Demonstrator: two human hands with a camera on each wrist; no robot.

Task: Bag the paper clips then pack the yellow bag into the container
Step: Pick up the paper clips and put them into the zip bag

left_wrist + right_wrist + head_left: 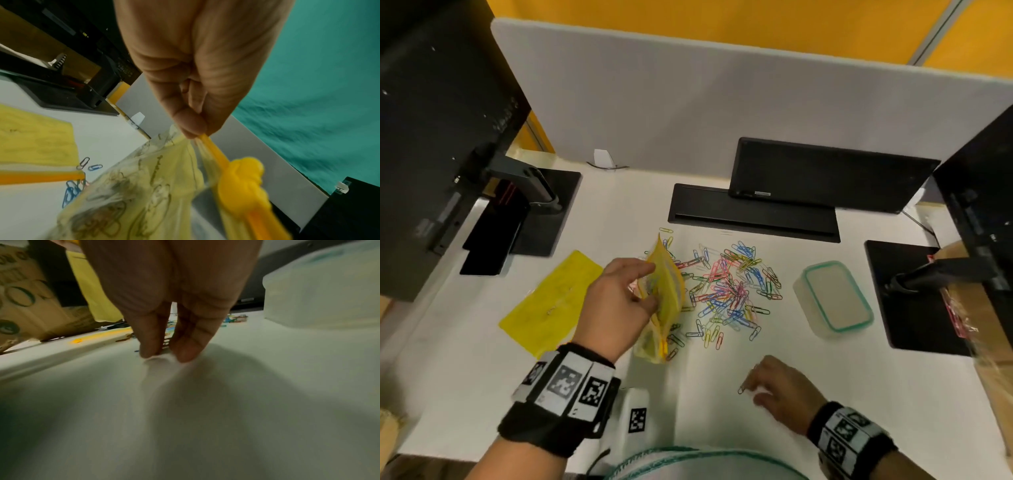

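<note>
my left hand (616, 301) pinches the orange zip strip of the translucent yellow zip bag (664, 298), thumb and fingers curled around its top edge, so the bag hangs edge-up off the white table (859, 394); through the left wrist camera i see the left hand (197, 68) gripping the strip just above the moulded yellow slider (242, 181), and paper clips show through the yellow bag (131, 194) wall. just beyond the bag, on the far side from my left palm, lies the loose heap of multicoloured wire paper clips (726, 291), some touching the bag's lower edge. my right hand (780, 387) sits low near me, well apart from the heap, fingertips bunched on a single paper clip (742, 389) at the table surface; in the right wrist view the right hand (170, 305) has two fingertips (187, 352) pressed down to the table, too blurred to show the clip itself. past my right hand, to its outer side, stands the translucent rectangular plastic container with a teal-rimmed lid (834, 298), lid on. on the outer side of my left hand a second flat yellow bag (551, 301) lies on the table.
</note>
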